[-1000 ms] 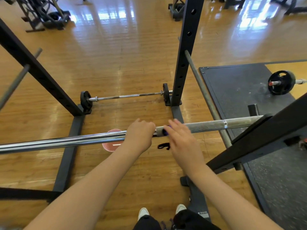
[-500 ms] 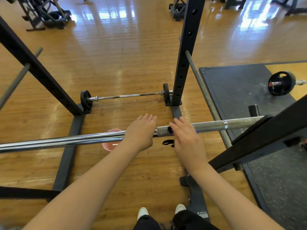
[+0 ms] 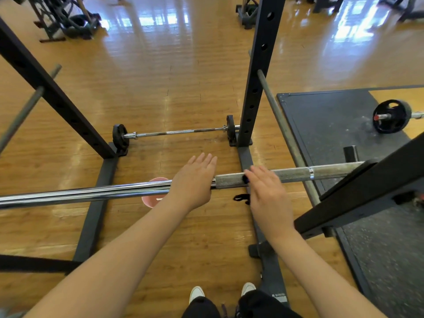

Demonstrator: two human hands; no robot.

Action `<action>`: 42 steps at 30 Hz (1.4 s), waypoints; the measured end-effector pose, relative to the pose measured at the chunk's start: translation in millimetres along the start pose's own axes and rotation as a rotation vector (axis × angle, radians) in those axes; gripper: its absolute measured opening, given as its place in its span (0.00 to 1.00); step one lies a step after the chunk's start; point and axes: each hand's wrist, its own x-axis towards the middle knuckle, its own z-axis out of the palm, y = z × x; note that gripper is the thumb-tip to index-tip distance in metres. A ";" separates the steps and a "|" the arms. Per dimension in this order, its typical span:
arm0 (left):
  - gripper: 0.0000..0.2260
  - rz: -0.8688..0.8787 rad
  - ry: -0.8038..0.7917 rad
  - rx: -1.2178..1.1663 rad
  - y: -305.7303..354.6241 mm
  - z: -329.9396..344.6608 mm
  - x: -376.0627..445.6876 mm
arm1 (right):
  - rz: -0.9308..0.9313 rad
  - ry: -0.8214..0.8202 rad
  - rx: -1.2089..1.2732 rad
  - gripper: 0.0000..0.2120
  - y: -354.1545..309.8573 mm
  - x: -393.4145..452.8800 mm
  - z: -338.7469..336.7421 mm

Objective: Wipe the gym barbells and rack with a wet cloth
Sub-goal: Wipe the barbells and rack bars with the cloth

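Barbell [image 3: 103,192] lies across rack [image 3: 257,88], right end toward rack arm. Left hand [image 3: 192,180] flat on bar, fingers straight, released. Right hand [image 3: 267,191] over knurled sleeve, fingers extended; dark item beneath, unclear whether pinched. Pink bucket [image 3: 152,201] on floor below bar. Base label unreadable.

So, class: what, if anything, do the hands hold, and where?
Nothing is gripped. Left hand and right hand lie open, fingers straight, over the racked barbell.
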 end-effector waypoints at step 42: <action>0.20 -0.053 -0.042 -0.087 10.9 -18.9 -6.2 | -0.133 0.129 0.022 0.14 40.4 -10.7 8.0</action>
